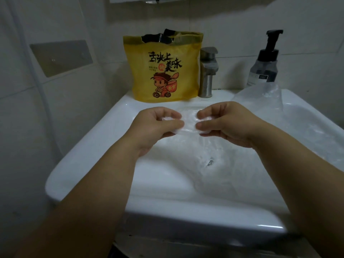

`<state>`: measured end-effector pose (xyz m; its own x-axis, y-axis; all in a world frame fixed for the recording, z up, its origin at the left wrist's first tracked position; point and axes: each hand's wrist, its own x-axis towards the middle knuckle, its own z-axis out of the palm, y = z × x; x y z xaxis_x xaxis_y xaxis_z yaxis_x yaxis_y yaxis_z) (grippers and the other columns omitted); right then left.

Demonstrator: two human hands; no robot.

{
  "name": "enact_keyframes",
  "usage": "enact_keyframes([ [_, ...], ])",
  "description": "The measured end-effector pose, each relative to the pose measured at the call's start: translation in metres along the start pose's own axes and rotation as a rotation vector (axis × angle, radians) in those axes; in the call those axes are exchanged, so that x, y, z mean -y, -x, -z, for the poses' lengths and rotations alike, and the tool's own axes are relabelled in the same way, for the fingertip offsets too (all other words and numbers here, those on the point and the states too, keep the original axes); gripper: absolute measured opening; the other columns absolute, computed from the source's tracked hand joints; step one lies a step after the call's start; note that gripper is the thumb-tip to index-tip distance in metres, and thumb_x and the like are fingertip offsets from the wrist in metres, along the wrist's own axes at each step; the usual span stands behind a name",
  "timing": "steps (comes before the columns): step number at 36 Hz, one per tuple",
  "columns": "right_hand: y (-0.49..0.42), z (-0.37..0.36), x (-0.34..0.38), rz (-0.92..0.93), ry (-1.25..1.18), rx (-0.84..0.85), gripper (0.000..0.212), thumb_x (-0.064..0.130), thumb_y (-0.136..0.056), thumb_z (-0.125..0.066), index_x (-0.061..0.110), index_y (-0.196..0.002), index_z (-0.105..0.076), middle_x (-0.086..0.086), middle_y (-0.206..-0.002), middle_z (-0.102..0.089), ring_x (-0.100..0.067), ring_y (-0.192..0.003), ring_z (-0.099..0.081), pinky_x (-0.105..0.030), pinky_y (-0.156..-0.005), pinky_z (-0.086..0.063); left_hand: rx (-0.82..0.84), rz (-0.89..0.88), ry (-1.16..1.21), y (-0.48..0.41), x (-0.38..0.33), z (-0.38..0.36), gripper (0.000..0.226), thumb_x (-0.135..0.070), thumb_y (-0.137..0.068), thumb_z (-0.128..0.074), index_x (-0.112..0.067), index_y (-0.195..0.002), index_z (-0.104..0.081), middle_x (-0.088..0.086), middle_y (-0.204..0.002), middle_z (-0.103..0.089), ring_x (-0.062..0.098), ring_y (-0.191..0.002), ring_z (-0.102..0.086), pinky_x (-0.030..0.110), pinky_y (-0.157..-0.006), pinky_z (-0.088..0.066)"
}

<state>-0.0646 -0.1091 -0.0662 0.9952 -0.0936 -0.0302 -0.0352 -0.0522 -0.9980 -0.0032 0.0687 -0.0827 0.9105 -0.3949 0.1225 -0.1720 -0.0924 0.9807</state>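
1. Two bare hands meet over a basin. The left hand (158, 125) and the right hand (225, 123) each pinch the top edge of a thin, clear, crinkled plastic bag (188, 121) between thumb and curled fingers.
2. Both grips are narrow, with fingertips closed on the film. The short stretch of plastic between them is taut and glossy, and small bunched folds show inside each pinch.
3. Below the grip, the soft film hangs loosely and spreads over the bowl in wrinkles. I cannot tell whether its lower part touches the bowl.
4. Under the grip lies a smooth, glazed white ceramic sink (89, 157) with a rounded rim. Its small metal drain (210, 162) shows blurred through the plastic.
5. Beyond the grip, a glossy yellow printed bag (163, 71) with a cartoon figure and a torn top stands upright on the back ledge.
6. Just right of that bag rises a brushed-metal cylindrical tap (207, 71) with a blocky spout.
7. Farther right of the grip, a second crumpled clear plastic sheet (264, 95) lies on the sink's corner. Behind it stands a translucent grey pump bottle (264, 60) with a black pump head.
8. Left of the grip and well apart from it, a flat grey rectangular plate (61, 58) sits on the white tiled wall.
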Motion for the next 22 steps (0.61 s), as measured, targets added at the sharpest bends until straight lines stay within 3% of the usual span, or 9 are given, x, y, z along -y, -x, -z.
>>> enact_keyframes([
  [5,-0.002,0.003,-0.003,0.053,0.109,0.018,0.039,-0.015,-0.077,-0.066,0.005,-0.110,-0.063,-0.011,-0.109,-0.064,-0.021,-0.086,-0.068,-0.024,-0.075,-0.058,0.028,-0.052,-0.118,0.000,0.003,0.006,0.032,0.004,-0.074,-0.076,-0.025,-0.085,-0.072,-0.006,-0.066,-0.056,0.013,-0.065,-0.051,0.026,-0.081,-0.054],
  [7,-0.002,0.004,-0.005,0.081,0.193,0.005,0.053,-0.012,-0.077,-0.068,0.006,-0.126,-0.058,-0.008,-0.113,-0.065,-0.018,-0.091,-0.068,-0.019,-0.075,-0.057,0.034,-0.068,-0.132,0.002,0.002,0.006,0.033,0.001,-0.072,-0.079,-0.028,-0.087,-0.073,-0.008,-0.087,-0.067,0.014,-0.074,-0.058,0.027,-0.086,-0.052],
  [10,-0.003,0.005,-0.006,0.141,0.380,-0.043,0.059,-0.004,-0.078,-0.071,0.010,-0.133,-0.054,-0.002,-0.106,-0.066,-0.006,-0.084,-0.066,-0.006,-0.066,-0.051,0.023,-0.104,-0.175,0.003,0.002,0.003,0.033,-0.001,-0.074,-0.079,-0.029,-0.091,-0.072,-0.017,-0.118,-0.062,0.006,-0.093,-0.063,0.011,-0.081,-0.050],
  [13,-0.005,0.005,-0.010,0.175,0.541,-0.071,0.055,0.006,-0.083,-0.070,0.013,-0.135,-0.053,-0.002,-0.108,-0.066,-0.002,-0.078,-0.066,-0.009,-0.066,-0.052,0.016,-0.177,-0.271,0.002,0.004,0.000,0.032,0.000,-0.077,-0.076,-0.026,-0.095,-0.070,-0.015,-0.125,-0.055,-0.009,-0.082,-0.058,0.001,-0.066,-0.043],
  [16,-0.007,0.005,-0.013,0.216,0.655,-0.082,0.044,0.016,-0.088,-0.066,0.012,-0.131,-0.057,-0.001,-0.113,-0.067,-0.002,-0.075,-0.066,-0.013,-0.067,-0.053,-0.019,-0.267,-0.398,0.000,0.006,0.001,0.033,0.001,-0.080,-0.072,-0.016,-0.108,-0.071,-0.012,-0.125,-0.053,-0.003,-0.088,-0.057,0.001,-0.067,-0.042],
  [18,-0.007,0.005,-0.013,0.231,0.741,-0.077,0.033,0.020,-0.092,-0.062,0.013,-0.123,-0.063,0.001,-0.095,-0.068,-0.006,-0.076,-0.066,-0.011,-0.060,-0.050,-0.052,-0.309,-0.500,-0.001,0.008,0.001,0.034,0.000,-0.082,-0.068,-0.014,-0.113,-0.071,-0.011,-0.122,-0.055,0.003,-0.100,-0.056,0.000,-0.072,-0.041],
  [22,-0.006,0.005,-0.012,0.258,0.865,-0.090,0.018,0.029,-0.096,-0.055,0.015,-0.093,-0.066,-0.010,-0.081,-0.065,-0.024,-0.082,-0.067,-0.034,-0.070,-0.051,-0.081,-0.317,-0.559,-0.001,0.009,0.000,0.019,-0.008,-0.089,-0.059,-0.021,-0.100,-0.067,-0.014,-0.087,-0.060,0.000,-0.073,-0.055,0.000,-0.058,-0.036],
])
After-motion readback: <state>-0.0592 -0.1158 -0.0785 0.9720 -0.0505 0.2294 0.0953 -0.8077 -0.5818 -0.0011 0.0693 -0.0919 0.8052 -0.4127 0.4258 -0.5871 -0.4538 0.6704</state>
